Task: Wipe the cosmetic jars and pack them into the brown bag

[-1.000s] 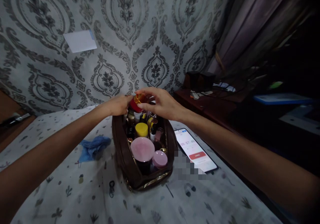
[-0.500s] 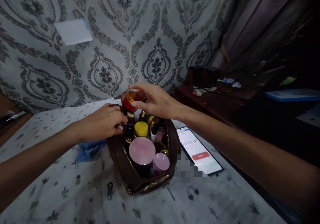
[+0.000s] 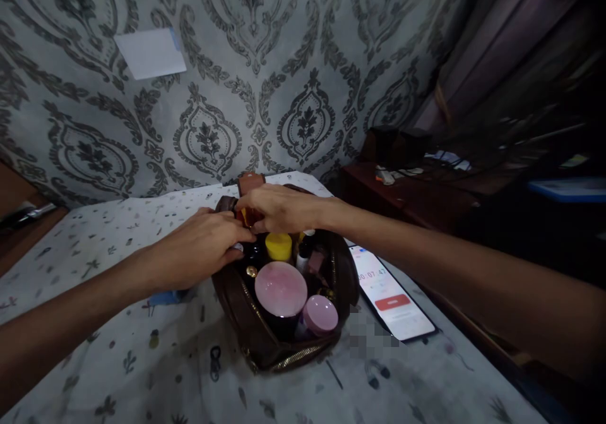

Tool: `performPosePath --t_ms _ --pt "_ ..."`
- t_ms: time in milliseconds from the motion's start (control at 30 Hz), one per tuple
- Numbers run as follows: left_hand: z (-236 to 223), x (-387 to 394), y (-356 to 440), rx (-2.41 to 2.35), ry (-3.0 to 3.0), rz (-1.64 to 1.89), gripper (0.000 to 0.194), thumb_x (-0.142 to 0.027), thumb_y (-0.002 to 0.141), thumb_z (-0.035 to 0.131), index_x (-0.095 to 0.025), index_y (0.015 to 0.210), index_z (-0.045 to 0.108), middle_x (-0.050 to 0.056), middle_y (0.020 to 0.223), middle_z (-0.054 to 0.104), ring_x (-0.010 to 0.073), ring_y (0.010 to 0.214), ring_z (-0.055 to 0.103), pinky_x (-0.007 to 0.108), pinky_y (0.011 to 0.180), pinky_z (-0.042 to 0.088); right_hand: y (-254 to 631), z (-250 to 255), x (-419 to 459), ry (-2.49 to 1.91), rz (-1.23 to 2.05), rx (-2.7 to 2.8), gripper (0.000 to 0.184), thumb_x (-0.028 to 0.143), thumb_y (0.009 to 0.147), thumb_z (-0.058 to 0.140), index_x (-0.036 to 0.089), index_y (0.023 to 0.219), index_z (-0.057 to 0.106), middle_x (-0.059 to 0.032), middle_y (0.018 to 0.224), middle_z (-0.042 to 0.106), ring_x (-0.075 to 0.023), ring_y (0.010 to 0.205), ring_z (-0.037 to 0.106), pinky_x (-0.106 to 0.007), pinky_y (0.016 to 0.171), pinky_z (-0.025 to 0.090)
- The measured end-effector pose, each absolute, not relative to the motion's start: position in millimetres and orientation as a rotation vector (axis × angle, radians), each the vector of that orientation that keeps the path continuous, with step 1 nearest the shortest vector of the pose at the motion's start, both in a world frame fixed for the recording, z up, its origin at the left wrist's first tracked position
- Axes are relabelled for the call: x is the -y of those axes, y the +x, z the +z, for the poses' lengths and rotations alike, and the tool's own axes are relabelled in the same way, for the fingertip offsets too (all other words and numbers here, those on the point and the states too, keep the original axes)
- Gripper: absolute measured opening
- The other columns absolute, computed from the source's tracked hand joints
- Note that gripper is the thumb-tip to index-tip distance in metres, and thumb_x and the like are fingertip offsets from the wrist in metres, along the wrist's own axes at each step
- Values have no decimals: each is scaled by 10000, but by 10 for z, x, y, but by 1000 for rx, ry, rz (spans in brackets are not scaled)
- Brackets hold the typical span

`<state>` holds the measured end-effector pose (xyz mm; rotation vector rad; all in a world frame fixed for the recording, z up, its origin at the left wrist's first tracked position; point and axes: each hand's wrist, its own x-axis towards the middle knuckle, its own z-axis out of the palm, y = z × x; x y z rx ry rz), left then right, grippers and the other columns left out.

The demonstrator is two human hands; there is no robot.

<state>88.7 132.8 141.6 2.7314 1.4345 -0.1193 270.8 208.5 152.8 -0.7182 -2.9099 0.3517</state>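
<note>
A brown zippered bag (image 3: 231, 310) sits unzipped on the patterned sheet, packed with cosmetics. Its near part holds a large jar with a pink lid (image 3: 281, 288) and a smaller pink-lidded jar (image 3: 320, 314). Behind them are a yellow-lidded jar (image 3: 278, 246) and several small bottles. My right hand (image 3: 277, 208) reaches into the far end, its fingers closed around a red and gold jar (image 3: 246, 216), which they mostly cover. At the bag's left rim, my left hand (image 3: 208, 244) grips the edge with curled fingers; a small whitish thing (image 3: 237, 247) shows by its fingertips.
Right of the bag lies a phone (image 3: 392, 294) with a lit timer screen. Blue cloth (image 3: 168, 298) pokes out under my left forearm. A dark red table (image 3: 379, 194) with cables stands at the right, and a patterned wall (image 3: 265, 83) rises behind the bed.
My right hand has lowered the red and gold jar from above the bag's far end down into it. My left hand stays at the left rim. The view has shifted slightly.
</note>
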Motion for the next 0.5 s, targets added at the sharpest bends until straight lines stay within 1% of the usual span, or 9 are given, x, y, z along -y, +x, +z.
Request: performPosePath --t_ms 67,133,233,333,500 --pt "1431 -1319 896 -1426 2725 -116 244 -288 947 599 -339 1161 704 -3 1283 707 243 1212 624 382 1029 426 2665 1536 -2120 -713 360 2968 229 144 761 767 163 986 729 -3 811 708 -146 711 598 -250 637 384" --pt "1450 -1315 909 -1422 2721 -99 243 -272 939 613 -328 1160 698 -6 1278 704 239 1200 630 374 1022 434 2623 1528 -2143 -685 329 3031 264 138 745 776 171 1002 730 0 830 724 -148 723 613 -245 636 394" --pt "1472 -1312 927 -1418 2729 -73 260 -253 940 613 -320 1180 686 -7 1265 704 232 1181 639 362 992 448 2571 1511 -2136 -704 175 3132 264 137 781 732 152 1045 730 -53 932 749 -192 837 656 -261 671 419" --pt "1488 -1320 935 -1421 2727 -95 265 -251 939 615 -319 1187 681 -8 1250 706 235 1161 648 361 968 459 2520 1521 -2096 -774 30 3226 301 172 838 691 126 1135 713 -114 1064 747 -244 987 674 -288 742 448" --pt "1499 -1371 939 -1451 2684 -190 313 -257 915 643 -298 1225 663 3 1262 699 238 1156 651 340 953 474 2421 1574 -2050 -893 -45 3360 289 171 880 635 97 1145 721 -157 1100 745 -303 1059 680 -353 811 479"
